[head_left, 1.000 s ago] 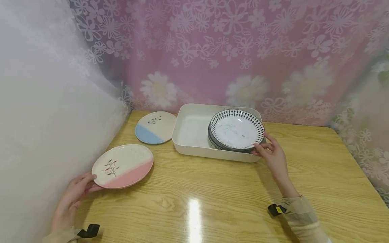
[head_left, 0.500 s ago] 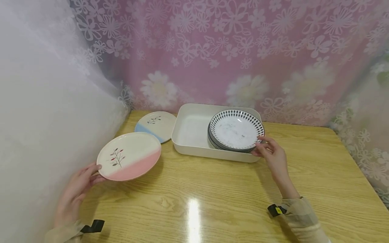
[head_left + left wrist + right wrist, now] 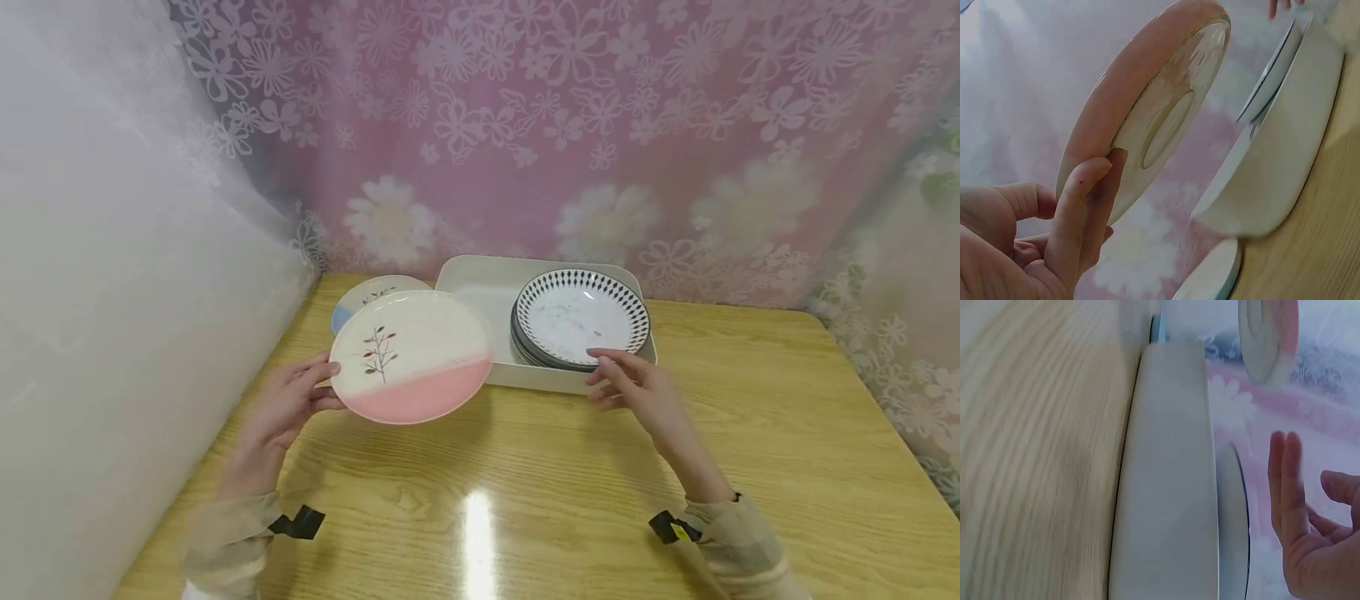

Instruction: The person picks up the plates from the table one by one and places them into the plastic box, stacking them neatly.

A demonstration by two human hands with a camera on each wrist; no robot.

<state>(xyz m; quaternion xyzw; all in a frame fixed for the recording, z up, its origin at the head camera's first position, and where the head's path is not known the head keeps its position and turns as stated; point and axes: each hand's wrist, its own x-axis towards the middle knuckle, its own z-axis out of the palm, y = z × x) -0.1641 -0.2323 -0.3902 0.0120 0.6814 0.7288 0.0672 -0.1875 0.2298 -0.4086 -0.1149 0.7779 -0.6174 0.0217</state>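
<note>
My left hand [image 3: 288,408] pinches the left rim of a cream and pink plate [image 3: 412,358] with a twig motif, thumb on top and fingers beneath. The plate is raised above the table, tilted, and covers part of the bin and of a blue and cream plate [image 3: 352,304]. My right hand [image 3: 637,392] hovers at the front right of the white bin [image 3: 540,379], holding nothing, its fingers fairly straight in the right wrist view. Within the bin's right side sits a stack of plates, topped by a white plate with a black diamond rim [image 3: 581,317].
The blue and cream plate lies on the wooden table [image 3: 562,483], left of the bin. A pink floral curtain [image 3: 487,167] hangs behind, and a white sheet [image 3: 135,250] closes off the left side.
My left hand has carried the pink plate right and upward, over to the bin's front left. The right hand has let go of the diamond-rimmed plate's edge and shifted left.
</note>
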